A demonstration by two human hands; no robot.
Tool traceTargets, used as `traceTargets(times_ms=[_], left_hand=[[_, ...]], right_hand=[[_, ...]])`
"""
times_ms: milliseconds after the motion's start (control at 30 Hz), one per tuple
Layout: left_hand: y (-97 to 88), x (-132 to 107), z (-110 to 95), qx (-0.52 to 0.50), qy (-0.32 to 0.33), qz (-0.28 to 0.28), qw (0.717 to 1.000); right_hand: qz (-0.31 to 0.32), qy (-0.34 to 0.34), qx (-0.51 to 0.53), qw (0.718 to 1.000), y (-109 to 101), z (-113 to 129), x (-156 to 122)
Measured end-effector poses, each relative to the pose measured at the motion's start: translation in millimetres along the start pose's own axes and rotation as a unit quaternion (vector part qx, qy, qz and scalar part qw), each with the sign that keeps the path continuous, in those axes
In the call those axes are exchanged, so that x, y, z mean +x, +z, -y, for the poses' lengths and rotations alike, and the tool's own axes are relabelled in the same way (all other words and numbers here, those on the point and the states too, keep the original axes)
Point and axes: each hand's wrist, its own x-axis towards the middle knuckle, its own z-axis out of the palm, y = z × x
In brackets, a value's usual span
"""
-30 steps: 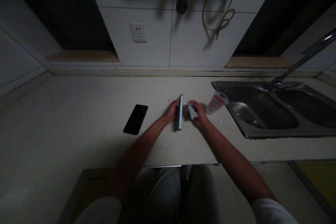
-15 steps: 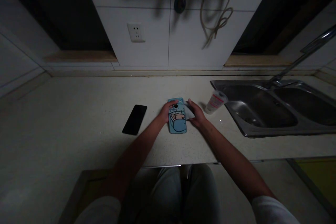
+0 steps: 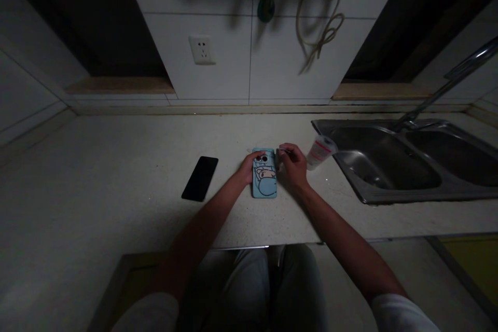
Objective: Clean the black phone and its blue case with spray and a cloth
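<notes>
A light-blue phone case with a cartoon print stands nearly straight up and down in view, back side showing. I cannot tell whether a phone is inside it. My left hand grips its left edge, thumb lying across the top by the round camera area. Just right of the case, my right hand is closed, fingers bent in a pinch. A small bit of a pale wipe shows at its fingertips; the rest is hidden by the hand. Further left, a black phone lies flat and slanted on the counter.
A clear plastic cup with red print stands tilted-looking right beside my right hand. Beyond it is a steel double sink with a tap. The pale counter meets a tiled wall with a socket.
My right hand has turned and bunched its fingers, so the pale wipe that spread beside the case is now mostly hidden. The case has shifted slightly right with my left hand.
</notes>
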Motion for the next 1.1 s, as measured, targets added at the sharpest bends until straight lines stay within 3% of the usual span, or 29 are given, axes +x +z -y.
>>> traceTargets(times_ms=[100, 167, 533, 733, 1100], left_hand=[[4.1, -1, 5, -0.017, -0.016, 0.023, 0.999], [8.1, -3, 8, -0.031, -0.026, 0.029, 0.999], [19.6, -11, 17, -0.036, -0.021, 0.004, 0.999], [11.4, -5, 14, -0.042, 0.003, 0.019, 0.999], [-1.9, 1, 1, -0.048, 0.059, -0.019, 0.997]], right_hand=[[0.060, -0.100, -0.094, 0.989, -2, 5, -4], [0.101, -0.133, -0.132, 0.977, -2, 4, -6], [0.241, -0.184, -0.213, 0.929, -3, -14, -8], [0.320, -0.218, -0.173, 0.905, 5, -5, -16], [0.398, -0.175, -0.076, 0.897, 9, 11, -24]])
